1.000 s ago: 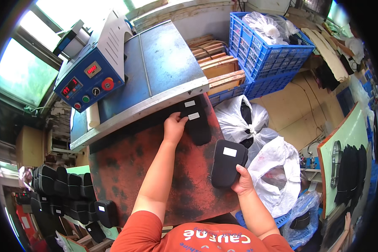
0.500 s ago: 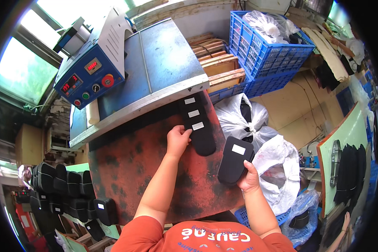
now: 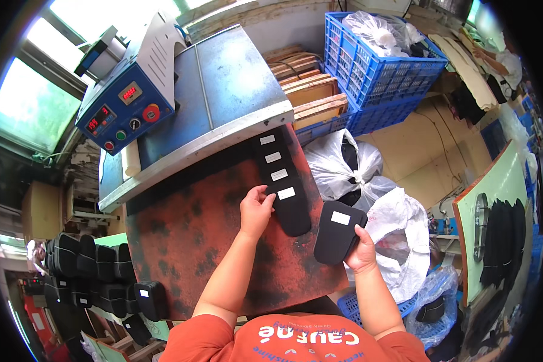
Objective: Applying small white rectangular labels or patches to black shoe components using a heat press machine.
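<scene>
On the red-and-black worn board (image 3: 187, 253), black rounded pads (image 3: 292, 218) lie overlapped in a row, each showing a white label. My left hand (image 3: 256, 212) is at the left edge of the nearest pad, thumb and forefinger a little apart with nothing visible between them. My right hand (image 3: 361, 252) grips a stack of black pads (image 3: 338, 238) by its right side, thumb on top, just off the board's right edge. The top pad of that stack also bears a white label. How many pads are in the stack cannot be told.
A blue-panelled press machine (image 3: 123, 114) with a metal bed (image 3: 235, 78) stands beyond the board. Blue crates (image 3: 368, 78) and tied plastic bags (image 3: 344, 166) are at the right. More black pads (image 3: 90, 262) are piled at the left, and a green board (image 3: 485, 205) stands far right.
Another labelled pad now lies at the near end of the row, and my left fingers have parted beside it. My right hand still holds the stack, with a slight shift.
</scene>
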The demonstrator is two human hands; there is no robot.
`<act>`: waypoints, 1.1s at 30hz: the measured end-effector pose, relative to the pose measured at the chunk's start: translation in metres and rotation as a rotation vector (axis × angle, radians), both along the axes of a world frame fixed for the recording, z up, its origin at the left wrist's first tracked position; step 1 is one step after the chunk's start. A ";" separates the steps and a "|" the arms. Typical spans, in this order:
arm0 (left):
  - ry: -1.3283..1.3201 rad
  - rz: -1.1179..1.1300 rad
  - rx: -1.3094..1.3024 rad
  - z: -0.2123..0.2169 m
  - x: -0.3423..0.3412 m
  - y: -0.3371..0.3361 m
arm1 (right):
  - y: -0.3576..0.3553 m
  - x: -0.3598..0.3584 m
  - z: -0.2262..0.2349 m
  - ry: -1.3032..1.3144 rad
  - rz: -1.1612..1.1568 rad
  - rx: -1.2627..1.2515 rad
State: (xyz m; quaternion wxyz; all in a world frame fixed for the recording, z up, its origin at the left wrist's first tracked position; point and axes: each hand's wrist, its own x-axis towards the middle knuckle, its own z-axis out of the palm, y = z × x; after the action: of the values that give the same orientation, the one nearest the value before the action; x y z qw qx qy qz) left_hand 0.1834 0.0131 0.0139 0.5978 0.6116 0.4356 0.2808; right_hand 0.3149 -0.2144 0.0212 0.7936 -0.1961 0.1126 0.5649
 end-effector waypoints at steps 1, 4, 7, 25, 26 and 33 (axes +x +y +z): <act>0.038 -0.002 0.095 -0.002 0.001 0.000 | -0.001 -0.003 -0.005 -0.040 0.013 -0.050; 0.066 -0.126 0.283 0.010 0.001 -0.020 | 0.005 -0.015 -0.005 -0.185 0.004 -0.156; -0.060 -0.369 -0.165 0.035 -0.002 -0.048 | 0.007 -0.023 -0.008 -0.248 0.007 -0.211; 0.017 -0.146 -0.242 0.027 -0.031 -0.079 | -0.028 -0.006 -0.004 -0.221 -0.007 -0.203; 0.038 -0.129 -0.236 0.020 -0.037 -0.076 | -0.034 0.002 -0.007 -0.178 -0.019 -0.161; 0.155 -0.092 0.512 0.011 -0.034 -0.089 | -0.037 -0.011 0.000 -0.237 0.019 -0.230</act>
State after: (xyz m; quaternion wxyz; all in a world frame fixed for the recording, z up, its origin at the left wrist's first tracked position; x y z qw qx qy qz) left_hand 0.1496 -0.0763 0.0249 0.4006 0.7817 0.3667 0.3065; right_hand 0.3035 -0.2510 0.0212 0.7682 -0.3520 0.0804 0.5286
